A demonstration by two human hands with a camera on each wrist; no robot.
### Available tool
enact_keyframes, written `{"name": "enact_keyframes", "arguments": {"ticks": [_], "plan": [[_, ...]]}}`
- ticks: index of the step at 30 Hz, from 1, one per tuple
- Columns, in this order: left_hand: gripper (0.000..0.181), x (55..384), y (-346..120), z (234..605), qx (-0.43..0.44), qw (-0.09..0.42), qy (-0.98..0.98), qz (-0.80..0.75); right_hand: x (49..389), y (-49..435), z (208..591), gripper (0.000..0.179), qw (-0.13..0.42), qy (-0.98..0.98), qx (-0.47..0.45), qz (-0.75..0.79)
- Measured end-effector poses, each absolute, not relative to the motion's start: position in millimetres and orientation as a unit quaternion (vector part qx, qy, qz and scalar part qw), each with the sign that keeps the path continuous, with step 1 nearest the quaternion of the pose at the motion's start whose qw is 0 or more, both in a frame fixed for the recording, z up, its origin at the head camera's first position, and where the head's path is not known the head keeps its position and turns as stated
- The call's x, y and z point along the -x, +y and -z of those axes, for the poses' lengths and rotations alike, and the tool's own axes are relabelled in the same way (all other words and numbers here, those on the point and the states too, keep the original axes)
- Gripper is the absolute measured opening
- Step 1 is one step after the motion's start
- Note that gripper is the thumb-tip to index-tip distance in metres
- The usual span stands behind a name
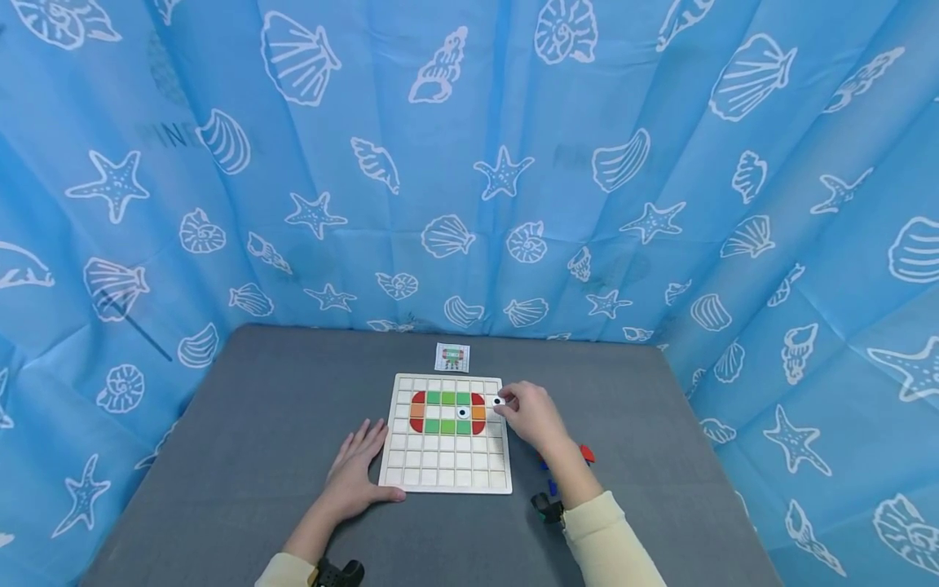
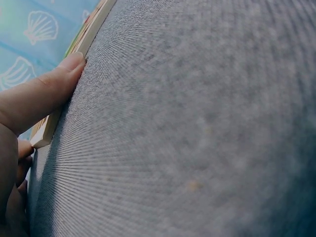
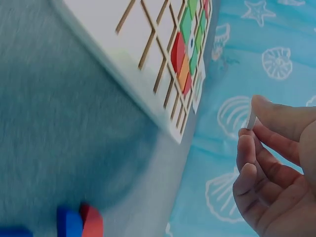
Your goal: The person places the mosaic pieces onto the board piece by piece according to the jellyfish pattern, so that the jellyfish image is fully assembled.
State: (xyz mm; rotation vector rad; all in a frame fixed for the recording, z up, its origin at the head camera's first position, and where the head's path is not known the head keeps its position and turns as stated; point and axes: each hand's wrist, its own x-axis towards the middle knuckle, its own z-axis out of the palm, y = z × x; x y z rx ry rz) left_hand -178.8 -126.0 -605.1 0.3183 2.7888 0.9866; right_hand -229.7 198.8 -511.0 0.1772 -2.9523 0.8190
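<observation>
A white gridded board [image 1: 446, 477] lies on the table, with red, orange and green tiles forming a rounded band in its upper part. One white eye tile [image 1: 464, 413] sits inside that band, toward its right end. Above the board's right edge, my right hand [image 1: 533, 414] pinches another white eye tile [image 1: 499, 401] between thumb and fingers; in the right wrist view this tile [image 3: 251, 120] appears edge-on. My left hand [image 1: 355, 474] is at the board's front left corner, thumb against the front edge and fingers extended along the left side.
A small printed picture card [image 1: 451, 357] lies just behind the board. Loose red [image 1: 588, 453] and blue pieces [image 3: 69, 222] are on the table to the right, partly hidden by my right forearm. A blue seashell-patterned curtain [image 1: 469, 204] surrounds the grey table [image 1: 308, 391].
</observation>
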Motion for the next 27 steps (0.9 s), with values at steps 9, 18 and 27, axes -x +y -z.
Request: {"name": "enact_keyframes", "arguments": {"ticks": [9, 18, 27], "plan": [[0.129, 178, -126, 607, -0.108, 0.064, 0.936, -0.329, 229, 164, 511, 0.023, 0.016, -0.956, -0.091, -0.277], [0.13, 179, -126, 608, -0.103, 0.082, 0.936, -0.326, 238, 138, 521, 0.025, 0.007, -0.962, -0.09, -0.259], [0.13, 180, -126, 606, -0.1, 0.082, 0.936, -0.327, 251, 117, 540, 0.024, -0.011, -0.953, -0.093, -0.289]]}}
